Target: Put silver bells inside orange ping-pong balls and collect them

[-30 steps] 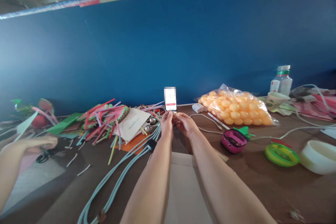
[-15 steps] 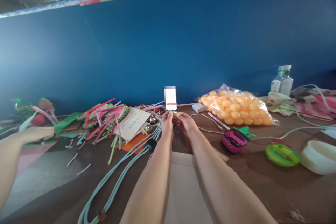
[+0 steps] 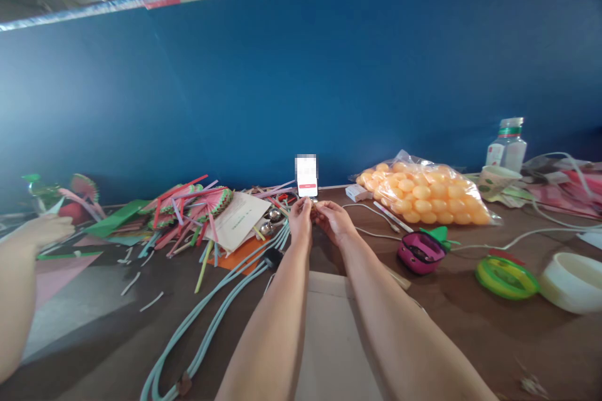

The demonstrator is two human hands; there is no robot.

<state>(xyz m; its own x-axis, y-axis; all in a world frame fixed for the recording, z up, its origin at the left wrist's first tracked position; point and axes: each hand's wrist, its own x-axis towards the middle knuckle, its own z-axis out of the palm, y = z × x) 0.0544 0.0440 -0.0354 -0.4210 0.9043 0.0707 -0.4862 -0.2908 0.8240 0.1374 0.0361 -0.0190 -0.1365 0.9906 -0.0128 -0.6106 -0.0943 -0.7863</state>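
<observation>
My left hand [image 3: 300,218] and my right hand [image 3: 333,220] meet over the table with thumbs and fingers pinched together. Between the fingertips is a small, yellowish-brown thing; its kind is too small to tell. Just beyond them a lit phone [image 3: 307,178] stands upright near the blue wall. Two shiny metal balls [image 3: 271,222] lie left of my left hand. A white cable [image 3: 374,208] runs to the right of my right hand. Below my forearms lies a pale flat board [image 3: 332,338].
A co-worker's hand [image 3: 55,229] is at the far left, near folded papercraft strips [image 3: 188,207]. Pale blue cables [image 3: 207,319] loop in front. Rightward are a bag of orange balls [image 3: 423,191], a purple basket [image 3: 420,253], a green-yellow dish [image 3: 506,277] and a tape roll [image 3: 571,282].
The co-worker's hand at the left has drawn back from the green paper and moved further left. My two hands stay almost where they were, still pinched together.
</observation>
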